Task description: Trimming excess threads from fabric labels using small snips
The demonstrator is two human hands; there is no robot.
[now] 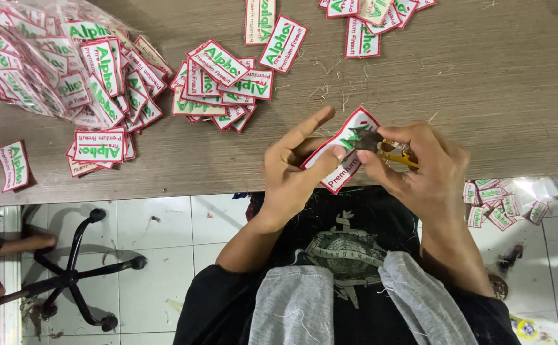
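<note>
My left hand (296, 167) pinches a white woven label (337, 160) with a red border and green lettering, held tilted just above the near edge of the wooden table (483, 83). Small yellow-handled thread snips (387, 149) are gripped in my right hand (422, 167), their dark blades touching the label's upper edge. Both hands meet over the label, in front of my black shirt.
Several piles of the same labels (218, 86) lie across the table, with a clear plastic bag (20, 54) full of them at far left. More labels (499, 204) lie on the tiled floor at right. A black chair base (75, 275) stands at lower left.
</note>
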